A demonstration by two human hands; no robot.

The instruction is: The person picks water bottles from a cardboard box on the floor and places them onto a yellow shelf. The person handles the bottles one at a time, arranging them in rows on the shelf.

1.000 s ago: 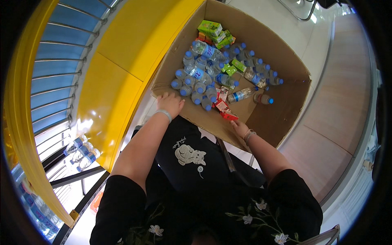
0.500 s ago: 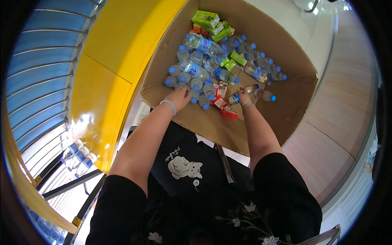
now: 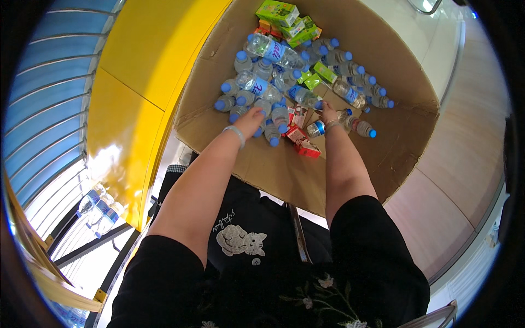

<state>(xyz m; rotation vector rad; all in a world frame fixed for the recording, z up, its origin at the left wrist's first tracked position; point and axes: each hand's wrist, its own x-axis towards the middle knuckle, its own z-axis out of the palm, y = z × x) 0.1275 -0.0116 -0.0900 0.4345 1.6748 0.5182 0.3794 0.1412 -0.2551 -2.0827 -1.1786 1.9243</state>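
Note:
Many clear water bottles with blue caps lie heaped in an open cardboard box (image 3: 262,164). My left hand (image 3: 250,122) is closed around the cap end of a bottle (image 3: 264,105) at the near left of the heap. Its fingertips are partly hidden. My right hand (image 3: 330,115) reaches over a small bottle with a blue-and-white label (image 3: 315,129). Its fingers are bent at the blue cap of a lying bottle (image 3: 304,97). Between my hands lie red cartons (image 3: 298,136). Small green cartons (image 3: 324,71) sit among the bottles farther in.
Larger green boxes (image 3: 278,13) pile up at the box's far end. More bottles (image 3: 361,128) lie along its right side. A yellow cabinet (image 3: 136,65) borders the left, beside a metal rack (image 3: 49,93). Wrapped bottles (image 3: 99,212) stand low at the left.
My left hand has moved a little right and farther in, onto another part of the heap. My right hand has shifted slightly away from me, toward the lying bottle's cap.

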